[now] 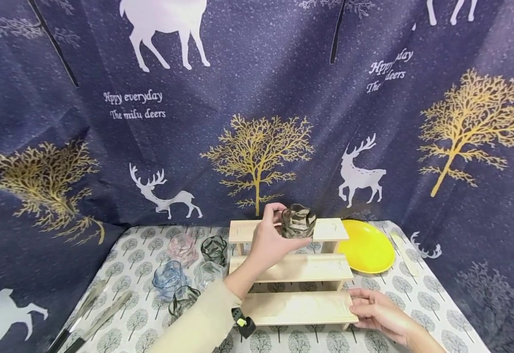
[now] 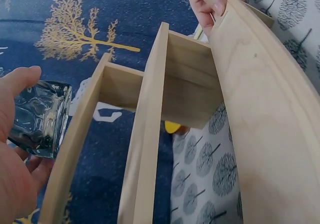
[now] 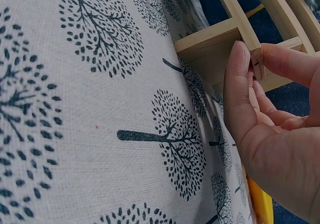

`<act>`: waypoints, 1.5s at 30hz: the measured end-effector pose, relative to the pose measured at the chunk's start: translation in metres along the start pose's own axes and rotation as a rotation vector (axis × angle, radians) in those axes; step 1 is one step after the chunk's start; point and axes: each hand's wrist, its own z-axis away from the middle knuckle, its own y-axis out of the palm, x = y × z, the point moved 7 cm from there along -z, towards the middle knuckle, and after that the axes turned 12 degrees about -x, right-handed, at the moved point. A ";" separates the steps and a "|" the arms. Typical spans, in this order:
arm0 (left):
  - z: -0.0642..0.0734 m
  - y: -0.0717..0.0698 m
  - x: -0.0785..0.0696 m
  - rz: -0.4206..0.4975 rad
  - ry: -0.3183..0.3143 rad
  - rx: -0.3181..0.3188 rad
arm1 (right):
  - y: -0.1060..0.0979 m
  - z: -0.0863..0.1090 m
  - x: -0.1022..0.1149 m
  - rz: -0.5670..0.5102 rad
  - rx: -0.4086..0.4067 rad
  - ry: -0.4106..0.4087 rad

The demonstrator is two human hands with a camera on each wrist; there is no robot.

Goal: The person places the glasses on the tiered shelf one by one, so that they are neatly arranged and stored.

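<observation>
Gripped in left hand (image 1: 271, 243): one smoky glass (image 1: 298, 223), 12 o'clock, over top tier (image 1: 332, 229) of one three-tier wooden shelf (image 1: 298, 306), contact unclear | pinched in right hand (image 1: 379, 314): bottom tier's end (image 1: 344, 305), 4 o'clock | on tablecloth (image 1: 138, 310), 9 o'clock from shelf: five glasses (image 1: 168, 280), contents unclear | 2 to 3 o'clock: one yellow plate (image 1: 367, 247)

My left arm (image 1: 197, 318) reaches over the wooden shelf (image 1: 298, 306), left hand (image 1: 271, 244) gripping at its top tier; my right hand (image 1: 379, 313) pinches its lowest tier's right end.
</observation>
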 end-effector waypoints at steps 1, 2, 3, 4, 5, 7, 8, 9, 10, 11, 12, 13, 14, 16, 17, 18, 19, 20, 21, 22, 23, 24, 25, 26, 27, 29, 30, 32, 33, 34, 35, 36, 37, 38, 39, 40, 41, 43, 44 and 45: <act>-0.002 0.005 0.001 0.002 -0.001 0.002 | 0.000 0.000 0.000 0.002 -0.002 -0.001; -0.004 0.009 0.002 -0.002 -0.004 0.003 | 0.000 -0.001 0.000 0.003 -0.003 -0.003; -0.005 0.013 0.002 -0.008 -0.004 0.001 | 0.000 -0.001 0.001 0.004 -0.003 -0.004; -0.007 0.017 0.003 -0.014 0.000 0.001 | 0.000 -0.002 0.001 0.005 -0.005 -0.004; -0.008 0.020 0.003 -0.023 0.001 0.000 | 0.000 -0.002 0.001 0.005 -0.006 -0.004; -0.011 0.026 0.003 -0.047 -0.002 -0.007 | 0.000 -0.002 0.001 0.002 -0.006 -0.004; -0.012 0.028 0.003 -0.064 -0.008 -0.011 | 0.000 -0.002 0.001 0.002 -0.006 -0.005; -0.013 0.031 0.003 -0.080 -0.014 -0.017 | 0.000 -0.002 0.000 0.000 -0.004 -0.006; -0.014 0.033 0.003 -0.091 -0.017 -0.020 | 0.000 -0.001 0.000 -0.002 -0.002 -0.005; -0.016 0.035 0.002 -0.105 -0.020 -0.027 | 0.000 -0.001 0.000 -0.005 0.000 -0.005; -0.017 0.037 0.002 -0.119 -0.018 -0.032 | 0.000 -0.001 0.000 -0.007 0.003 -0.006; -0.018 0.039 0.001 -0.130 -0.015 -0.035 | 0.000 0.000 0.000 -0.008 0.004 -0.006; -0.019 0.041 0.001 -0.138 -0.009 -0.035 | 0.000 0.000 0.000 -0.010 0.006 -0.006; -0.021 0.046 -0.001 -0.151 0.010 -0.032 | 0.000 0.001 0.000 -0.015 0.010 -0.006; -0.022 0.047 -0.002 -0.159 0.015 -0.027 | 0.000 0.001 0.000 -0.017 0.012 -0.007; -0.022 0.049 -0.002 -0.164 0.020 -0.019 | 0.000 0.001 0.000 -0.017 0.014 -0.007; -0.022 0.051 -0.002 -0.162 0.022 -0.010 | 0.000 0.001 0.000 -0.018 0.015 -0.007; -0.022 0.052 -0.003 -0.158 0.027 0.001 | 0.000 0.001 0.000 -0.018 0.015 -0.006; -0.022 0.053 -0.003 -0.157 0.031 0.012 | 0.000 0.001 0.000 -0.017 0.015 -0.005; -0.022 0.053 -0.004 -0.157 0.033 0.023 | 0.000 0.001 0.000 -0.014 0.015 -0.005; -0.022 0.054 -0.004 -0.154 0.035 0.033 | 0.000 0.000 0.000 -0.013 0.014 -0.004; -0.021 0.054 -0.005 -0.152 0.039 0.044 | 0.000 0.000 -0.001 -0.012 0.012 -0.003; -0.021 0.053 -0.005 -0.150 0.041 0.056 | 0.000 0.000 -0.001 -0.010 0.009 -0.003; -0.020 0.053 -0.006 -0.151 0.045 0.066 | -0.001 0.000 -0.001 -0.008 0.007 -0.003; -0.020 0.052 -0.007 -0.152 0.048 0.074 | -0.001 0.000 -0.001 -0.007 0.005 -0.003; -0.019 0.049 -0.010 -0.160 0.067 0.086 | -0.001 0.000 -0.001 -0.007 0.002 -0.002; -0.018 0.048 -0.012 -0.174 0.086 0.090 | -0.002 0.000 -0.002 -0.007 0.002 -0.002; -0.016 0.043 -0.016 -0.219 0.139 0.091 | -0.002 0.000 -0.002 -0.006 0.000 0.000; -0.015 0.041 -0.019 -0.249 0.166 0.088 | -0.002 0.000 -0.002 -0.005 -0.001 0.002; -0.013 0.038 -0.020 -0.281 0.195 0.084 | -0.002 0.000 -0.002 -0.004 -0.002 0.004; -0.012 0.035 -0.022 -0.311 0.222 0.078 | -0.002 0.000 -0.002 -0.003 -0.005 0.005; -0.010 0.031 -0.024 -0.332 0.242 0.073 | -0.002 0.000 -0.002 -0.002 -0.006 0.007; -0.008 0.028 -0.026 -0.345 0.255 0.068 | -0.002 0.000 -0.002 0.000 -0.008 0.008; -0.006 0.024 -0.027 -0.352 0.259 0.063 | -0.002 0.000 -0.001 -0.001 -0.009 0.009; -0.004 0.020 -0.028 -0.351 0.262 0.056 | -0.002 0.000 -0.001 -0.001 -0.009 0.009; -0.003 0.015 -0.029 -0.345 0.266 0.051 | -0.002 0.000 -0.001 -0.002 -0.009 0.009; -0.001 0.011 -0.030 -0.332 0.269 0.048 | -0.002 0.000 -0.001 -0.001 -0.007 0.008; 0.003 0.002 -0.032 -0.310 0.274 0.042 | -0.002 0.000 -0.001 -0.002 -0.003 0.007; 0.004 -0.003 -0.032 -0.304 0.280 0.038 | -0.002 0.000 -0.001 -0.004 -0.001 0.008; 0.006 -0.008 -0.032 -0.296 0.283 0.033 | -0.002 0.000 -0.001 -0.004 0.001 0.007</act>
